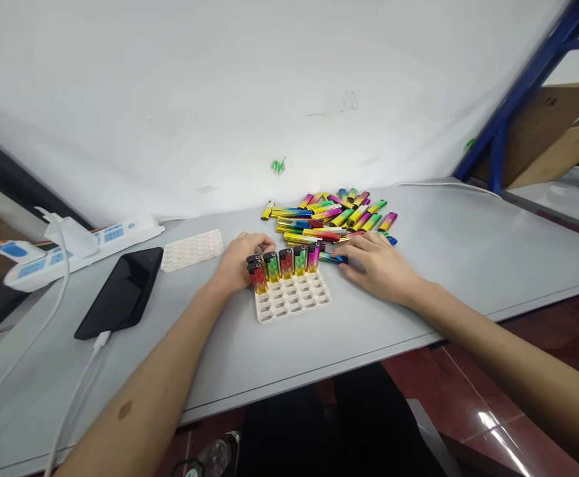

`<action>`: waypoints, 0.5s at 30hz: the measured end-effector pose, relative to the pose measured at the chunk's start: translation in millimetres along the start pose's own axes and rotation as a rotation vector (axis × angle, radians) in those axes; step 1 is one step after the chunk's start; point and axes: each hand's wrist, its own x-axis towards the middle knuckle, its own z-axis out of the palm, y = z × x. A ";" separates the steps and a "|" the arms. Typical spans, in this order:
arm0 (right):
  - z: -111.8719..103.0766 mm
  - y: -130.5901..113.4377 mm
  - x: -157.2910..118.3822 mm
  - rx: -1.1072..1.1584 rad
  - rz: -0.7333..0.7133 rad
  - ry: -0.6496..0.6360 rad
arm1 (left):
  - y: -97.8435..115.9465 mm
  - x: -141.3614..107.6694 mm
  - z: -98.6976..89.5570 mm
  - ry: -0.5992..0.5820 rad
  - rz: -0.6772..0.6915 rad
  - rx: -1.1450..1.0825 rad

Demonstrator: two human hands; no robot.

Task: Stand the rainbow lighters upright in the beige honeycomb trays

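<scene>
A white tray with rows of slots (294, 301) lies on the grey table, several colourful lighters (286, 264) standing upright in its back part. My left hand (246, 255) is beside the tray's back left corner, fingers bent behind the standing lighters; what they hold, if anything, is hidden. To the right of the tray, my right hand (376, 265) has its fingers closed on a blue-green lighter (333, 258) lying near the tray. Beyond both hands spreads a loose pile of shiny lighters (329, 215) in yellow, red, green, blue and purple.
A second white slotted tray (193, 250) lies at the left, next to a black phone (120, 291) with a white cable. Behind the phone is a white power strip (91, 245). A white wall backs the table. Cardboard boxes (552, 132) stand beyond the blue frame (501, 139).
</scene>
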 end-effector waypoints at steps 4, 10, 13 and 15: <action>2.7 -1.9 -0.9 0.016 0.010 0.023 | -0.3 -0.4 0.6 0.001 0.000 0.002; 2.0 0.6 -0.9 0.268 0.177 0.187 | 4.6 -1.0 -2.5 -0.005 -0.035 0.000; -0.6 3.8 1.4 0.486 0.374 0.290 | 5.5 -1.3 -3.8 -0.007 -0.030 0.008; -2.6 3.7 3.2 0.696 0.448 0.331 | 5.4 -1.7 -4.0 -0.007 -0.019 0.012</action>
